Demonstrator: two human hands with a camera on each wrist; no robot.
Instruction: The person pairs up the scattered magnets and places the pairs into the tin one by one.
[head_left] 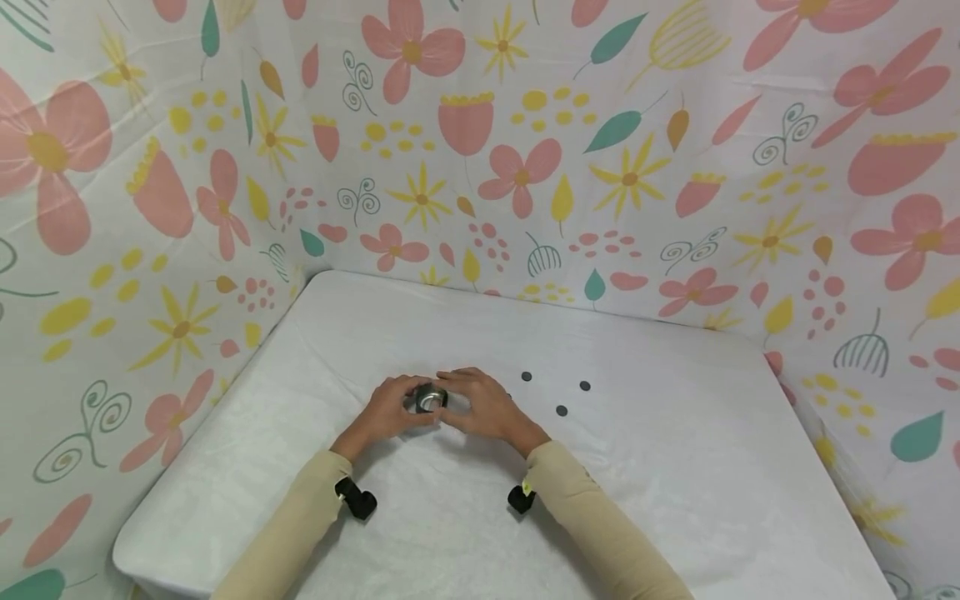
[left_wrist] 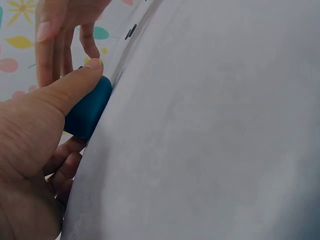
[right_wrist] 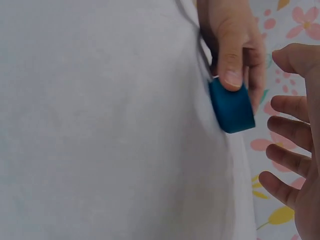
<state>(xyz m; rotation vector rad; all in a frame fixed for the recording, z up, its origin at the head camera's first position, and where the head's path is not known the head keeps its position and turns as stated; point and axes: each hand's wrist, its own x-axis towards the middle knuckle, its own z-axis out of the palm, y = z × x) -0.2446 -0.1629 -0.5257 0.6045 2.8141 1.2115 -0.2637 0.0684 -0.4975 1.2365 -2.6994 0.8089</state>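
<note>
Beige cloth sleeves (head_left: 277,533) enter from the bottom edge of the head view, one at the lower left and one at the lower right. Near each cuff there is a small black device (head_left: 358,500), which is fixed at the wrist. Above the cuffs, the two bare hands come close together, a little left of the frame's centre. The left hand (head_left: 384,410) is gripping a short blue-green round container with a shiny silvery inside (head_left: 431,398); its thumb lies along the curved wall, as both wrist views show. The right hand (head_left: 480,406) is at the other side of this container, with the fingers spread and loosely bent, not closed around it. In the right wrist view these fingers stand apart from the blue-green wall.

To the right of the right hand, three small dark flat discs (head_left: 562,411) lie separately, and a fourth dark piece (head_left: 509,396) is partly hidden behind that hand. All of these lie on a table with a white cloth cover (head_left: 712,467). Behind it and at the left hangs a white fabric sheet (head_left: 675,225), printed with pink, yellow and green flowers and leaves.
</note>
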